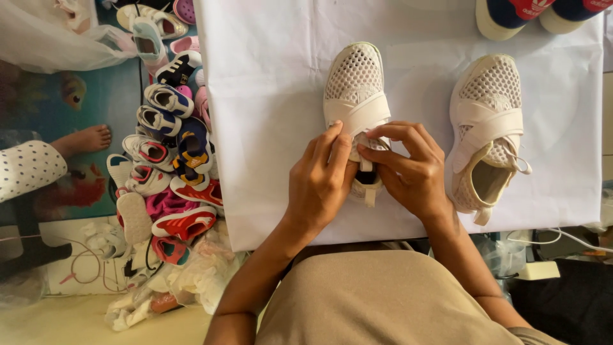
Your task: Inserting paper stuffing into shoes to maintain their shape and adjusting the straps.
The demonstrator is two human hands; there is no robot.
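Observation:
Two small white mesh shoes lie on a white sheet (pixel 268 96). The left shoe (pixel 355 76) points away from me, and both my hands grip its heel end. My left hand (pixel 321 179) pinches the lace area with thumb and fingers. My right hand (pixel 408 166) holds the lace and tongue from the other side. The second shoe (pixel 486 121) rests to the right, apart from my hands, its opening showing and laces loose.
A pile of several colourful children's shoes (pixel 163 147) lies on the floor at left beside crumpled plastic bags (pixel 185 281). Another person's bare foot (pixel 83 139) and dotted trouser leg are at far left. Two dark-and-red shoes (pixel 511 16) sit at the sheet's far edge.

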